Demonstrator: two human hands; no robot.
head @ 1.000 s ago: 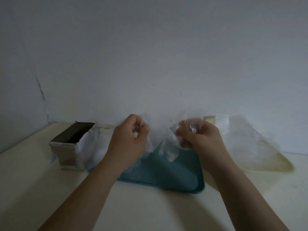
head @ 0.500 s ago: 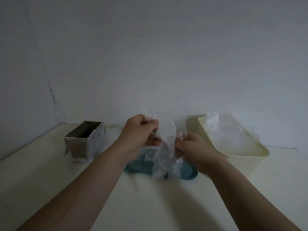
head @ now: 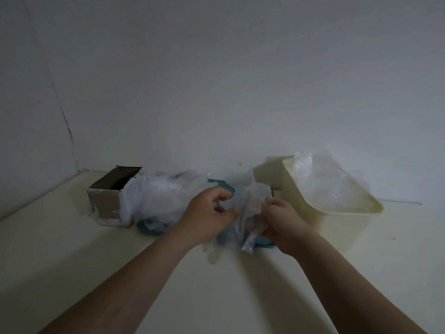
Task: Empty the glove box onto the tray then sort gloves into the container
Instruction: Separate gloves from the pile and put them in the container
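While working low over the teal tray (head: 149, 229), clutching a crumpled, see-through plastic glove (head: 250, 206) in the right hand (head: 283, 225), fingers curled tight into the wrinkled film. Bunched and twisted there, trailing down in a thin crinkly tail over the tray's rounded front edge. Meeting it from the other side with the left hand (head: 207, 213), fingers hooked, thumb tip right up against the film; pinching or merely touching, impossible to tell through the blur. Heaped on the left part of the tray, a frothy, cloudy pile of gloves (head: 163, 201), all thin glossy plastic. Just beside that and touching it, a squat brown cardboard glove box (head: 108, 201), open at the top, dark inside, ragged white along its edges. Off to the right, near the tray, a smooth cream plastic container (head: 337, 225), rectangular with rounded corners and a rolled rim, already holding more filmy gloves (head: 320, 182) mounded above that rim. Underneath everything, a matte pale table (head: 120, 273); behind, a plain grey wall (head: 216, 68) with a thin dark crack (head: 67, 126) on the left.
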